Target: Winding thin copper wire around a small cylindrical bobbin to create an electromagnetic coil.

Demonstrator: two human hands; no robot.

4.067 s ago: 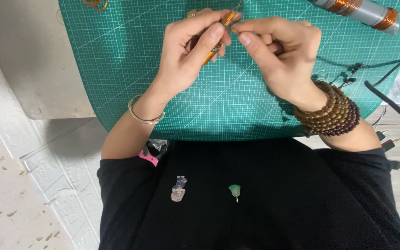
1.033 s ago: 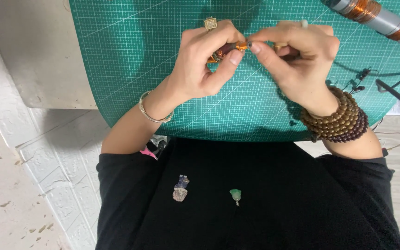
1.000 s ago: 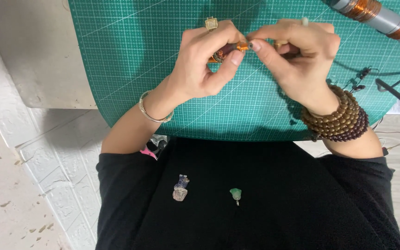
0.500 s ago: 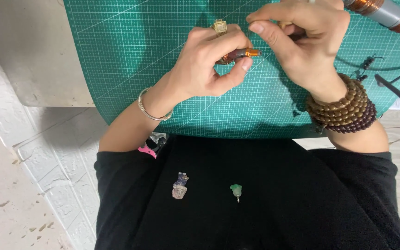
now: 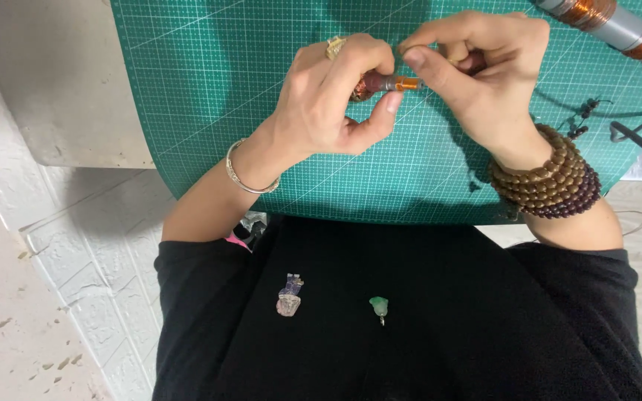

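Left hand (image 5: pixel 328 104): fingers pinched round a dark bead with a copper wire wrap (image 5: pixel 384 82), above the green mat (image 5: pixel 209 89).
Right hand (image 5: pixel 477 74): fingertips nipping the wrap's orange end.
Spool (image 5: pixel 607 22): at the mat's far right corner.
Risk: the bead may slip and the wire loosen if the pinch eases.

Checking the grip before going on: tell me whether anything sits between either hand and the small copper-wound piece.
Nothing visible does. The left hand pinches the copper-wound piece directly, and the right hand has its fingertips on the piece's orange end. Both are above the green cutting mat.
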